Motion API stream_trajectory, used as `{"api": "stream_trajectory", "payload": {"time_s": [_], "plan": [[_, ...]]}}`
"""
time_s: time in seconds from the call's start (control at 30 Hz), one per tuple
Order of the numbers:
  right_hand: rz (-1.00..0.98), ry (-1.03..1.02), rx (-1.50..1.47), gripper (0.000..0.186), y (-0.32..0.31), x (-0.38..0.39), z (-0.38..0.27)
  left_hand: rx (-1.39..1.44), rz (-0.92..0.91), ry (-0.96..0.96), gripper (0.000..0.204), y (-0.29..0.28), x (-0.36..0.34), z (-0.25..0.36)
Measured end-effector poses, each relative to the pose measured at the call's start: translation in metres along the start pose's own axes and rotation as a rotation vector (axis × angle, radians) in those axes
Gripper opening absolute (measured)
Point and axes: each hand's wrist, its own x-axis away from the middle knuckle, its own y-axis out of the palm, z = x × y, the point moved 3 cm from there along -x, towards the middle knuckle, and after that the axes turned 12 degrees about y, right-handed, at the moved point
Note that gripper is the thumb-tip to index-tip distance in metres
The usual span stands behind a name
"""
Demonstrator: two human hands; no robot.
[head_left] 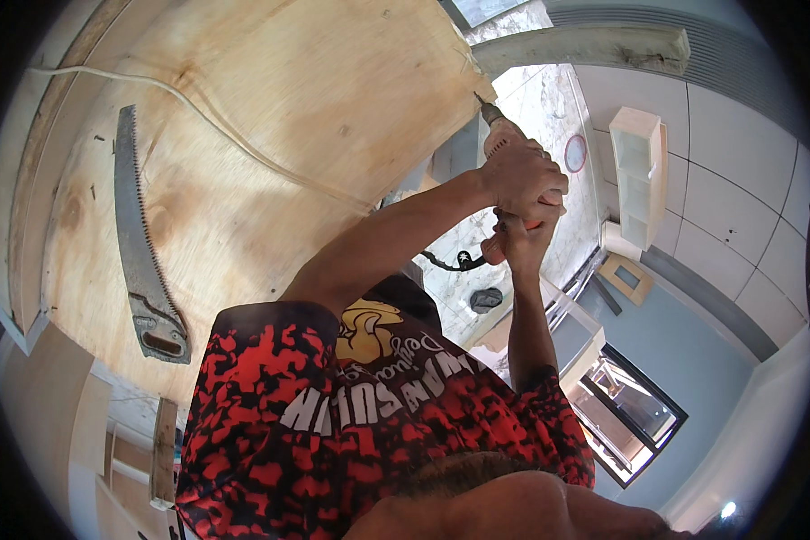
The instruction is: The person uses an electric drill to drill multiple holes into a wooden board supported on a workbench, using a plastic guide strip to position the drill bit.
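Both my hands are closed around an orange-and-dark power drill (pixel 502 135). My left hand (pixel 519 175) wraps over its body from above. Just below, my right hand (pixel 526 234) grips the handle, and my fingers hide much of it. The thin bit points away from me to the edge of a large plywood sheet (pixel 288 99), close to its splintered corner; whether it is in the wood I cannot tell. A black cord (pixel 454 263) hangs by the drill's lower end. On the plywood's left side lies a handsaw (pixel 135 225), its grip toward me.
A pale cable (pixel 198 121) runs across the plywood. Past the corner, a timber beam (pixel 594 49) stretches right. Below are a marbled floor (pixel 549 108) with a dark lump (pixel 486 300), and a white open box (pixel 637 175). A short wooden post (pixel 164 450) stands at lower left.
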Motion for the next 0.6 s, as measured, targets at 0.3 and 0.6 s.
{"api": "stream_trajectory", "payload": {"time_s": [0.3,0.6], "plan": [[0.035,0.105,-0.105,0.059,0.013,0.015,0.020,0.032,0.281,-0.106,0.029,-0.008,0.034,0.004],[0.126,0.157,-0.081,0.080,0.018,0.022,0.049,-0.357,0.304,-0.534,0.030,-0.051,0.104,-0.101]]}}
